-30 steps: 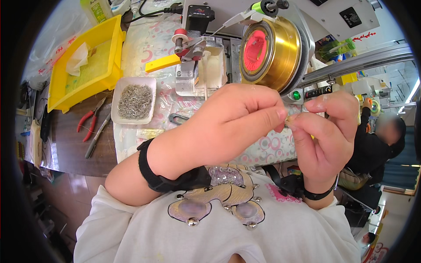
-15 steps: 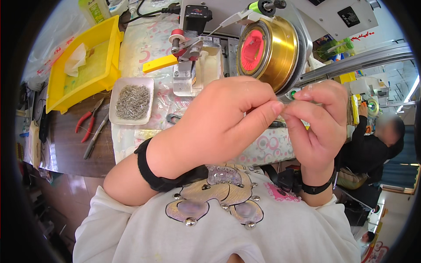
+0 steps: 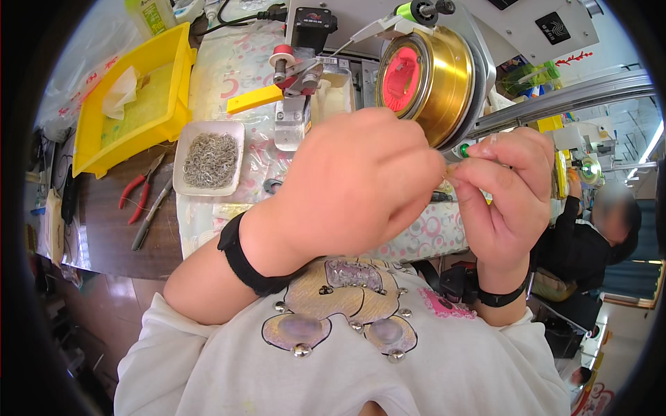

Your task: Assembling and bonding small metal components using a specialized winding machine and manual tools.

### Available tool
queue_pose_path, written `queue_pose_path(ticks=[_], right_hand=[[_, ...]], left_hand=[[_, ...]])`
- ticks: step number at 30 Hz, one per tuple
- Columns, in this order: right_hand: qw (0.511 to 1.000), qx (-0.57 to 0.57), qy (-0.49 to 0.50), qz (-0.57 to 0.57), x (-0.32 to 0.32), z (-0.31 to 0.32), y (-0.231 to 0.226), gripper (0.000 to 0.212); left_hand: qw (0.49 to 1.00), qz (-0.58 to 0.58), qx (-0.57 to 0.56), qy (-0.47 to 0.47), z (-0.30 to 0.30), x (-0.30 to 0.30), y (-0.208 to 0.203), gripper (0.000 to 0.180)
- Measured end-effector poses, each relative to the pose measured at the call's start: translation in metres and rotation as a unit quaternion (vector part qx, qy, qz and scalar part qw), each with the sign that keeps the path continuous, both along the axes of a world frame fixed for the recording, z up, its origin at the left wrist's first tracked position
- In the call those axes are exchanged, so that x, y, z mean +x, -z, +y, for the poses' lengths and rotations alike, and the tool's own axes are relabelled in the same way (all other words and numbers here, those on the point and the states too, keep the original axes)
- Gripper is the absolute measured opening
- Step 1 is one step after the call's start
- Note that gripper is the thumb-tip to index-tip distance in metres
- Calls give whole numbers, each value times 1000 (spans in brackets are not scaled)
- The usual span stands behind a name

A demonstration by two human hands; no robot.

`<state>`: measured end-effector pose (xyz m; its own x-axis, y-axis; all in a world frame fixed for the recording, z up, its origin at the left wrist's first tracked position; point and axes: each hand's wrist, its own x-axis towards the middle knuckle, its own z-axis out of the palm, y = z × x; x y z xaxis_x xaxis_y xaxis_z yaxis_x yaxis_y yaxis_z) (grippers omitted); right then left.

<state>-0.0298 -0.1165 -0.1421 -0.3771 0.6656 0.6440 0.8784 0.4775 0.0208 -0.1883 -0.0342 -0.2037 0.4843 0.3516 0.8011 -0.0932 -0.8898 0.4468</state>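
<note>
My left hand (image 3: 364, 180) is closed, its back turned up and its thumb hidden beneath it. Opposite it, my right hand (image 3: 510, 191) pinches with thumb and forefinger, the other fingers curled. The two hands nearly meet in front of a gold wheel (image 3: 451, 83) with a pink centre (image 3: 402, 78). A tiny thin thing (image 3: 447, 177) shows at the right fingertips, too small to name. What the left fingers hold is hidden. Left of my left hand, a white dish (image 3: 182, 186) holds a heap of small silvery metal pieces that look like hooks (image 3: 210, 161).
Red-handled pliers (image 3: 143, 191) and a slim metal tool (image 3: 151, 218) lie on the brown tabletop (image 3: 104, 236). Behind them stands a yellow tray (image 3: 184, 97). A small metal fixture with a yellow bar (image 3: 255, 99) sits ahead. At far right, another person (image 3: 586, 236) sits at work.
My left hand has rolled over, so its thumb, visible before, is now hidden under its back. The right hand stays almost in place, still pinching.
</note>
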Motion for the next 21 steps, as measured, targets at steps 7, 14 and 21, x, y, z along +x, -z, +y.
queue_pose_path(ticks=[7,14,21], right_hand=[[1000,20,10,15,-3,-1,1,25],[1000,19,1,10,-6,-3,-2,27],[1000,21,15,9,-7,-1,2,25]], left_hand=[[826,71,-500,251,1,-10,-15,20],[747,53,-585,311,-6,-10,-19,20],[996,-5,-77,45,0,-6,-5,6]])
